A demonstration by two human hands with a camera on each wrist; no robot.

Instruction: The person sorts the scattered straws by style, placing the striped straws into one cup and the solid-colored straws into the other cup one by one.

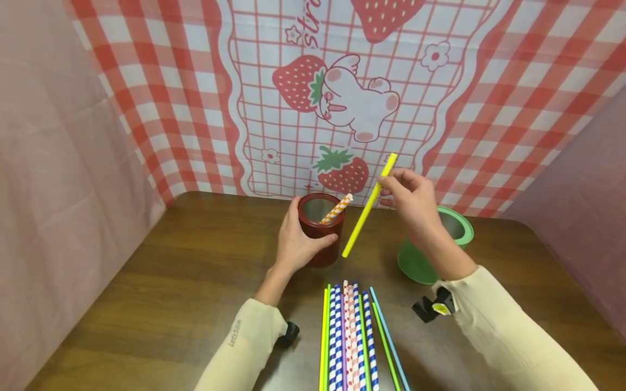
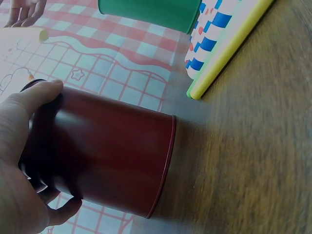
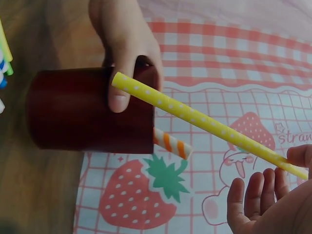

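Observation:
My left hand [image 1: 299,243] grips a dark red can [image 2: 107,146] around its side, thumb toward the front near the rim. Inside that can leans an orange-and-white striped straw [image 1: 337,208], its top sticking out past the rim. Between thumb and fingertips, my right hand [image 1: 411,196] pinches a yellow straw [image 1: 368,209] near its upper end. White dots show on the yellow straw in the right wrist view. It slants in the air, its lower end just right of the red can. Behind my right wrist stands a green can [image 1: 413,260], partly hidden by the forearm.
In front of the red can, several straws [image 1: 348,342] lie side by side on the brown wooden table [image 1: 161,304], striped, dotted and plain. A red-and-white checked cloth with strawberries [image 1: 195,81] hangs behind the table. Pink cloth [image 1: 44,163] covers the left side.

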